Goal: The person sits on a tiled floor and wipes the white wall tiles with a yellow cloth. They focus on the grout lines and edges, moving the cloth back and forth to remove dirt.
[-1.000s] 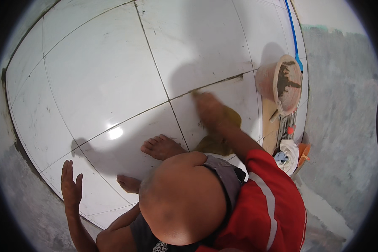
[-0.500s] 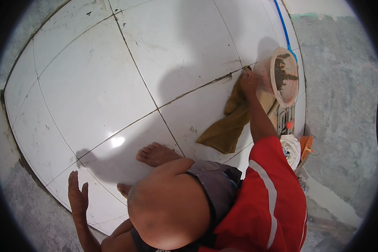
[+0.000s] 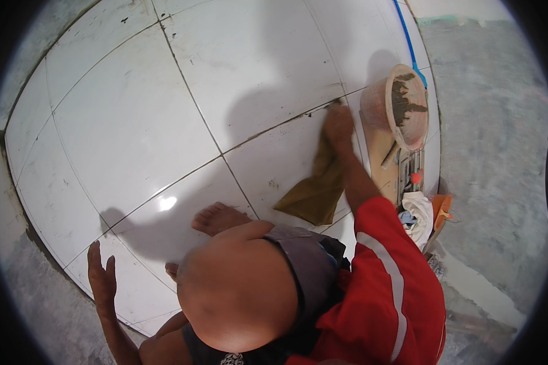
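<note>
Cloth [image 3: 312, 198]: on the floor tiles [image 3: 256, 79], left of the bucket [image 3: 376, 104] and nearer the body; its narrow, bunched end points forward, its wide end back toward the bare knee [image 3: 237, 286].
Long axis: a slant, the far end closer to the bucket, the near end farther left of it.
Right hand [image 3: 339, 126]: just left of the bucket, forearm stretched forward from a red sleeve [image 3: 386, 261]; back of the hand up, grip clamped on the bunched end, single fingers blurred.
Left hand [image 3: 102, 277]: well left of the bucket, fingers straight and pointing forward, thumb spread from them; grip apart.
Fabric: olive-brown, soft, fanning out from the narrow end.
Tile surface: glossy white, smooth, with dark straight joints.
Bucket wall: round, pinkish, grey smears inside.
Board [image 3: 382, 173]: tan, flat, on the bucket's near side.
</note>
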Demonstrator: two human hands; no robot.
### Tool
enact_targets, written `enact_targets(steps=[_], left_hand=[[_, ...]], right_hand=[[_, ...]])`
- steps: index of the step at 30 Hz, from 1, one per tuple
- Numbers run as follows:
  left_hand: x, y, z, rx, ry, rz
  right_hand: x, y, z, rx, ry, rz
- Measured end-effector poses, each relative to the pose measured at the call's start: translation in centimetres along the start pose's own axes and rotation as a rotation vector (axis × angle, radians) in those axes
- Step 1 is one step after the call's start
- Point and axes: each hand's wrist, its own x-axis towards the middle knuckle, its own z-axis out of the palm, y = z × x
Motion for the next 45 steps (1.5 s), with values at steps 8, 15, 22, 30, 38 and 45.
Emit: enact_targets(steps=[8,15,22,30,38,45], left_hand=[[-0.1,1.1,-1.4,-0.081,-0.009,-0.004],[-2.0,-0.9,-0.6,-0.057,-0.034,-0.009],[-0.4,-0.7,-0.7,0.021,0.008,0.013],[-1.7,-1.3,-0.7,-0.025,0.042,-0.007],[-3.0,-2.4,0.4,-0.055,-0.021,-0.022],[-3.6,-2.3,0.9,-0.142,-0.041,-0.087]], right_hand=[[-1.8,-4.0,-1.9,-0.016,-0.111,0.075],[-2.8,-6.6,-3.0,0.12,-0.158,0.046],[-3.8,-7.1,-1.1,0.049,-0.111,-0.002],[1.7,-0.4,-0.9,0.001,0.025,0.185],[3.7,0.7,-1.2,0.017,-0.048,0.308],[2.8,0.5,-1.8,0.03,-0.135,0.292]])
